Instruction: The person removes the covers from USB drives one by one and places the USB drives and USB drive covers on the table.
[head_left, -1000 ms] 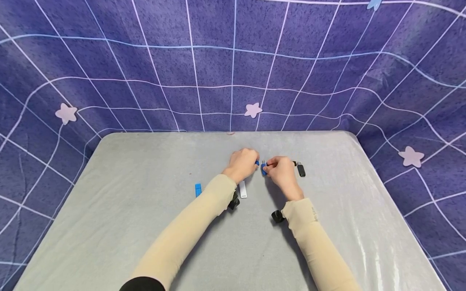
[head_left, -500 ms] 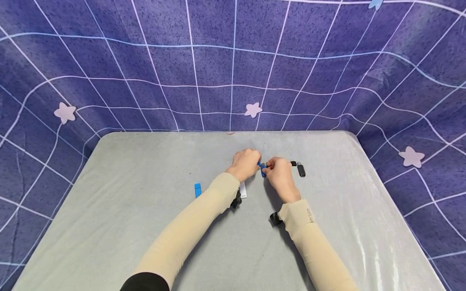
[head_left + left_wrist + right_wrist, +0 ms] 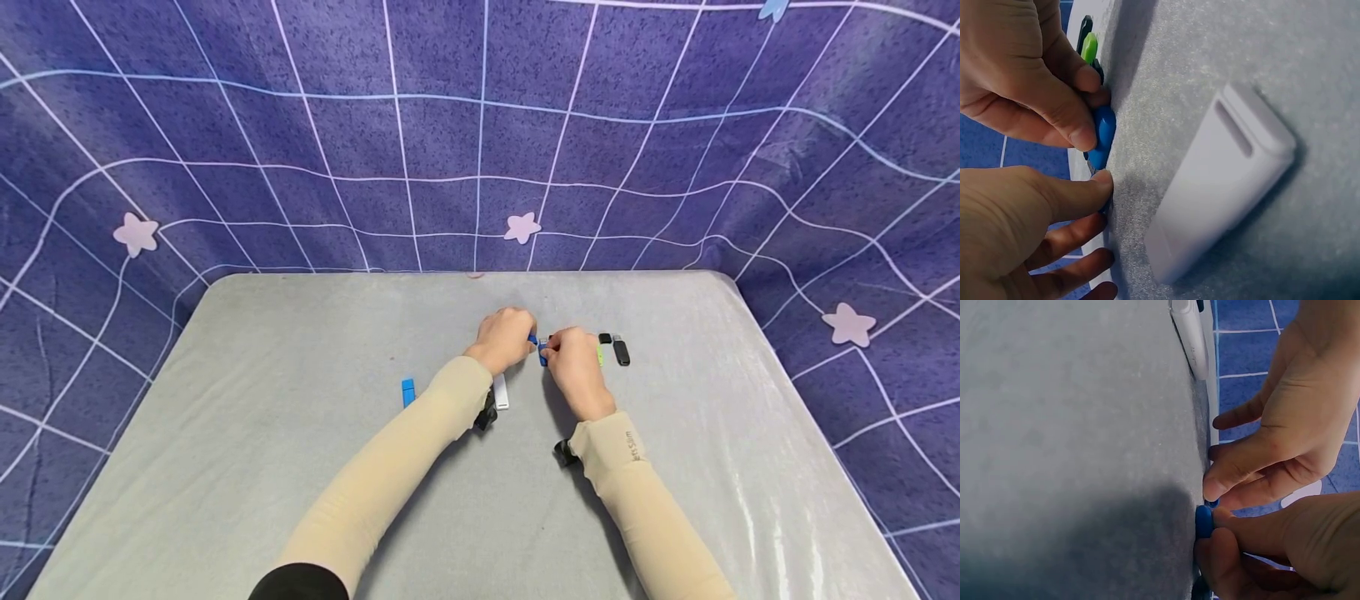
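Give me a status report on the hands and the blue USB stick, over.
Right hand pinches blue USB stick. Left hand pinches small blue piece, apparently its cap. White stick nearby, not between them.

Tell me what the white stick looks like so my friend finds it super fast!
Start at the grey table, then find the left hand and its beige sleeve. Right beside its cuff lies the white stick: long, flat, with a slot near one end. No other stick in view is white.

a blue usb stick [image 3: 543, 355], metal plug [image 3: 543, 341] showing, is just beside a blue cap [image 3: 532, 339].
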Tool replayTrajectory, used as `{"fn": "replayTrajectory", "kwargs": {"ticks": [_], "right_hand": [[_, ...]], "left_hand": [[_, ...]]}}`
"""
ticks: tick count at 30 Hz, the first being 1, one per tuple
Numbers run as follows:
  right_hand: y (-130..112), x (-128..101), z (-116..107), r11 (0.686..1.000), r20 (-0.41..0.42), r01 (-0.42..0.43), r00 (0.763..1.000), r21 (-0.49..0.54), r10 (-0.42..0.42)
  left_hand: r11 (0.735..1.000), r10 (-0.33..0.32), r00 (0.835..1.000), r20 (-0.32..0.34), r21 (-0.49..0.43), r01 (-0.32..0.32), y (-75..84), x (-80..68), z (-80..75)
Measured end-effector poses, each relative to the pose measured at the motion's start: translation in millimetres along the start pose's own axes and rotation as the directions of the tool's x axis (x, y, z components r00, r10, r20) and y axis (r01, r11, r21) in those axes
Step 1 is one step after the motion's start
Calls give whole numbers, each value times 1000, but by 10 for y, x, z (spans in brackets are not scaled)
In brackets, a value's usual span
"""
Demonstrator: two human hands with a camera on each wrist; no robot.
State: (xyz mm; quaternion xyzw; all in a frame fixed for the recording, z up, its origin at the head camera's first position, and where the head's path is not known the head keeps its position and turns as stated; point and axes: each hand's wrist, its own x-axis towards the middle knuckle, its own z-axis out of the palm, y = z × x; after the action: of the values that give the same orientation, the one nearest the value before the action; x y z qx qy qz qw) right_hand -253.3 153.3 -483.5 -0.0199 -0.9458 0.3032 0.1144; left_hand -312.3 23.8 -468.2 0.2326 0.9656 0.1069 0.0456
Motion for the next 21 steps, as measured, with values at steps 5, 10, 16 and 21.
{"fn": "replayTrajectory", "kwargs": {"ticks": [5,10,16,21], "right_hand": [[-1,-5,-9,999,-9,32,999,-24,-33],[-5,-8,-8,999,-11,39,999,-23,-39],[-13,-41,-28,997,-28,68,997,-25,-69],[-39,-175,-92,998,-37,55,998,2,-55]], "left_hand": [[1000,1,1000,11,-3,-1,11,-3,-7],[1000,0,1000,25,-4,0,16,-14,-18],[999,44,999,20,3,-44,1,-66,-27],[994,105,993,-50,21,-104,-64,-205,-23]]}}
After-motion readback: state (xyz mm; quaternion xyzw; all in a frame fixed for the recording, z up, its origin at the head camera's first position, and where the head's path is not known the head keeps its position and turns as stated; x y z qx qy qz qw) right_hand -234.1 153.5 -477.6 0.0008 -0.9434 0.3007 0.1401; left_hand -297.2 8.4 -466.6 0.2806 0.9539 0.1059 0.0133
